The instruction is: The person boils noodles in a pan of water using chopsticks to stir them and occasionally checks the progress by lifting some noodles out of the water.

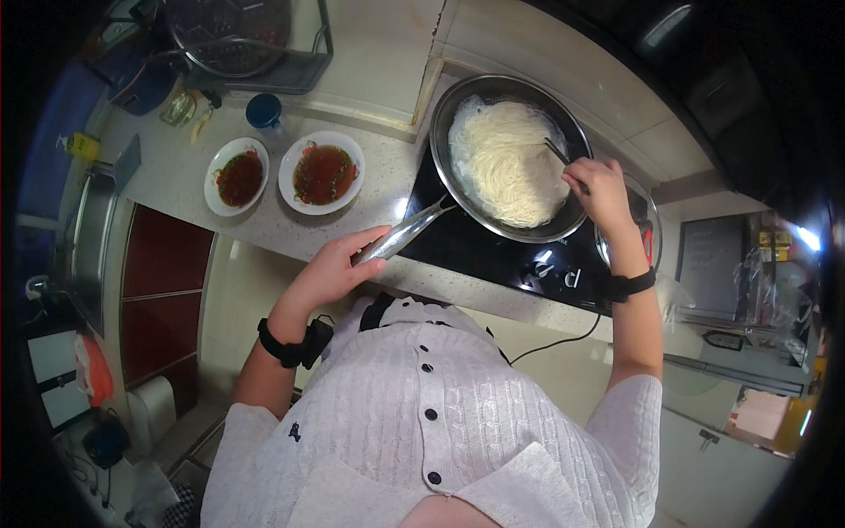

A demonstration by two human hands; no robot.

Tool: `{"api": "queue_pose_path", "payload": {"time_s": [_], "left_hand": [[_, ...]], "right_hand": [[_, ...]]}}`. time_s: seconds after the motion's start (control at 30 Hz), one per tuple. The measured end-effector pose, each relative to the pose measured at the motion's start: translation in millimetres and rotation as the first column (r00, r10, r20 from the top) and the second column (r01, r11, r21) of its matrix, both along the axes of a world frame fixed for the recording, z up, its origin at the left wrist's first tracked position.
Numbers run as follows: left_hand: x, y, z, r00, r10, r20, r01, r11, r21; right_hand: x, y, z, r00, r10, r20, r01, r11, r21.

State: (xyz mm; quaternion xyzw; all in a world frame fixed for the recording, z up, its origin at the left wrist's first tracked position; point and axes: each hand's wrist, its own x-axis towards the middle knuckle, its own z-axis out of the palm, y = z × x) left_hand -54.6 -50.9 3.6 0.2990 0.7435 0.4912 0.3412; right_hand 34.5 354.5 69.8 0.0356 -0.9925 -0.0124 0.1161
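My left hand (337, 267) is closed around the metal handle (404, 232) of a deep frying pan (443, 142) on a black stovetop (488, 263). Thin pale noodles (511, 165) lie in whitish, foamy liquid in the pan. Over the pan's right side, my right hand (597, 188) grips dark chopsticks (558, 152), whose visible ends touch the noodles. Two white bowls, one (285, 173) nearer the pan and a smaller one (210, 188) left of it, hold red-brown broth with chopped green bits.
Behind the bowls stands a jar with a blue lid (263, 110). A glass lid (655, 211) lies right of the pan, partly behind my right arm. A sink (92, 231) is at the far left, near a yellow bottle (84, 146). A tiled wall (620, 112) borders the stovetop.
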Motion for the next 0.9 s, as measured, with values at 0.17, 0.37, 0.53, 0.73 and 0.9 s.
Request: {"api": "queue_pose_path", "payload": {"time_s": [0.17,0.37,0.53,0.73,0.9], "left_hand": [[-1.5,1.0,-1.5,1.000,0.007,0.003,-0.007,1.000,0.006],[-3.5,0.8,-4.7,0.999,0.000,0.039,0.000,1.000,0.011],[-3.9,0.9,-2.5,0.999,-0.005,0.051,0.005,1.000,0.002],[-3.2,0.8,-3.5,1.000,-0.003,0.012,0.003,1.000,0.021],[-3.1,-0.4,-3.1,0.999,-0.005,0.034,0.006,1.000,-0.013]], "right_hand": [[11.2,11.4,11.0,0.992,-0.123,-0.027,0.124,0.992,0.037],[19.1,10.1,-8.5,0.988,-0.149,0.039,0.154,0.941,-0.301],[22.1,-5.5,-4.4,0.988,-0.155,0.026,0.142,0.811,-0.567],[38.0,-20.1,18.0,0.955,-0.050,0.292,0.284,0.441,-0.851],[45.2,-19.1,30.9,0.968,-0.153,0.200,0.240,0.322,-0.916]]}}
